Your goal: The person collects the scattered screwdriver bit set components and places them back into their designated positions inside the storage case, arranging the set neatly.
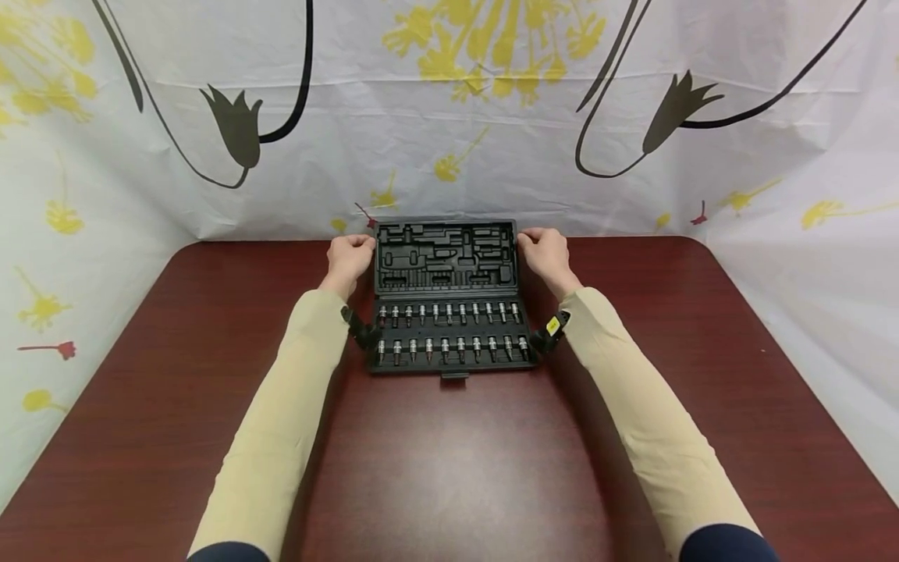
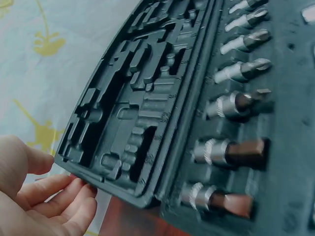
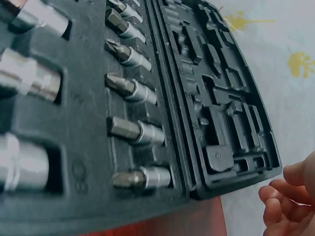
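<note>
A black bit-set case (image 1: 453, 331) lies unfolded on the table, with its lid (image 1: 421, 272) raised at the back. Two rows of metal bit sockets (image 1: 445, 348) fill the base; the moulded recesses of the lid hold nothing. At the lid's left upper corner, my left hand (image 1: 349, 259) pinches the edge, thumb on the near side and curled fingers (image 2: 74, 196) beside and behind it. My right hand (image 1: 549, 256) pinches the opposite corner, its thumb (image 3: 298, 174) against the rim. Fingertips behind the lid are partly hidden.
The case rests near the far edge of a dark red-brown table (image 1: 456, 468). Close behind it hangs a white sheet (image 1: 506, 179) with printed flowers, which also runs along both sides. A small latch (image 1: 454, 375) sticks out from the case's front.
</note>
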{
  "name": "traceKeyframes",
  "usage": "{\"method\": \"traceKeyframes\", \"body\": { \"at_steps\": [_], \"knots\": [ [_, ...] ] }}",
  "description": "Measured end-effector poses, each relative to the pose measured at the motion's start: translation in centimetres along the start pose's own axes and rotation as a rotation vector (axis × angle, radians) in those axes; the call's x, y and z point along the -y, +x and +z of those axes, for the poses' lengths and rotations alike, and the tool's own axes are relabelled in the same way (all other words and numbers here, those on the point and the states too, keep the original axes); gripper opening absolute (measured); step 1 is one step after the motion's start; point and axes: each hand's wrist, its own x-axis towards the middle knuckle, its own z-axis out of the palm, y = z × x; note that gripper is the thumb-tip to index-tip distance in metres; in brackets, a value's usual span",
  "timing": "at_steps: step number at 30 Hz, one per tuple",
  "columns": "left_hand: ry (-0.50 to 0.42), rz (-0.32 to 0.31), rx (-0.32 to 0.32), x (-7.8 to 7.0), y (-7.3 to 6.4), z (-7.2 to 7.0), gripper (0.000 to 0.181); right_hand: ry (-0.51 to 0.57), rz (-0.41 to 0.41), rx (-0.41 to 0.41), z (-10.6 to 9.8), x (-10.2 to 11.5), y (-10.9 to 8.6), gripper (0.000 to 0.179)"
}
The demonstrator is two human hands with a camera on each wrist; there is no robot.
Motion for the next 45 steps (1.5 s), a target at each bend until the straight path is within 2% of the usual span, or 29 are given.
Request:
{"method": "traceKeyframes", "body": {
  "at_steps": [7,12,15,19,21,28,32,40,45],
  "knots": [
    [-0.017,-0.019,-0.019,-0.6,0.5,0.1,0.036,0.024,0.023,0.022,0.7,0.7,0.3,0.037],
    [-0.045,-0.029,-0.051,-0.7,0.5,0.1,0.034,0.095,0.039,0.013,0.5,0.6,0.2,0.036],
    [-0.111,-0.034,-0.069,-0.5,0.4,0.0,0.032,0.151,0.030,-0.022,0.2,0.5,0.0,0.034],
    [-0.243,-0.016,-0.073,-0.3,-0.1,-0.2,0.032,0.216,0.012,-0.079,-0.1,0.3,-0.5,0.030],
    [-0.264,0.021,-0.078,-0.1,-0.4,-0.3,0.031,0.230,0.001,-0.103,-0.2,0.2,-0.8,0.028],
    [-0.227,0.222,-0.129,0.7,-1.2,-0.6,0.023,0.237,-0.038,-0.164,-0.8,-0.1,-1.4,0.022],
    [-0.214,0.281,-0.129,1.0,-1.6,-1.0,0.022,0.232,-0.059,-0.193,-1.1,-0.2,-1.6,0.021],
    [-0.105,0.400,-0.159,0.8,-2.6,-1.6,0.018,0.266,-0.107,-0.218,-1.6,-0.3,-2.5,0.017],
    [-0.087,0.474,-0.136,0.9,-3.0,-2.1,0.018,0.266,-0.143,-0.204,-1.9,-0.1,-3.0,0.016]
  ]
}}
